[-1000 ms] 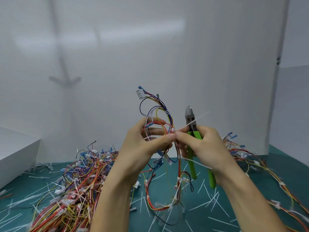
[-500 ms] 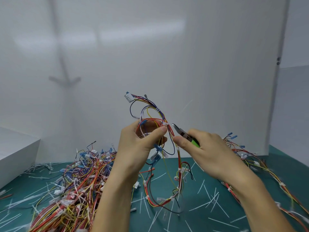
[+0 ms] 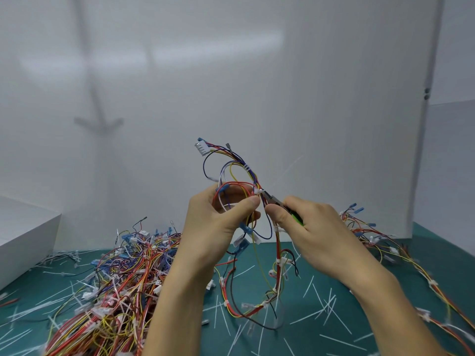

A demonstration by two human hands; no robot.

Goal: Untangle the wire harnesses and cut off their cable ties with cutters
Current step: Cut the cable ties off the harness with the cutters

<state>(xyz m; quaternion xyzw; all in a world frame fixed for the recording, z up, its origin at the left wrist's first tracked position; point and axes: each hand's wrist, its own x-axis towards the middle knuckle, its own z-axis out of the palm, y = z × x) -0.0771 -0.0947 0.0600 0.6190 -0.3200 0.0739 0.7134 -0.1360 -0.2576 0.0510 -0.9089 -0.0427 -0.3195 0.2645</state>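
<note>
Two hands raised | left hand [image 3: 218, 227] pinches harness [image 3: 241, 165] | right hand [image 3: 316, 227] grips cutters [image 3: 272, 199], handles mostly hidden | tip at cable tie [image 3: 259, 191]

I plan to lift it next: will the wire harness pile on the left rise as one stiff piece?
Probably floppy: the harness in the left hand droops in loose loops. The pile looks tangled, so lifted strands would likely drag neighbours. Thin wires suggest little weight.

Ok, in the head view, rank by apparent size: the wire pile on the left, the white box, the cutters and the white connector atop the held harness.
1. wire pile
2. white box, cut off by the frame edge
3. cutters and white connector: alike, since the right hand hides most of the cutters
</note>
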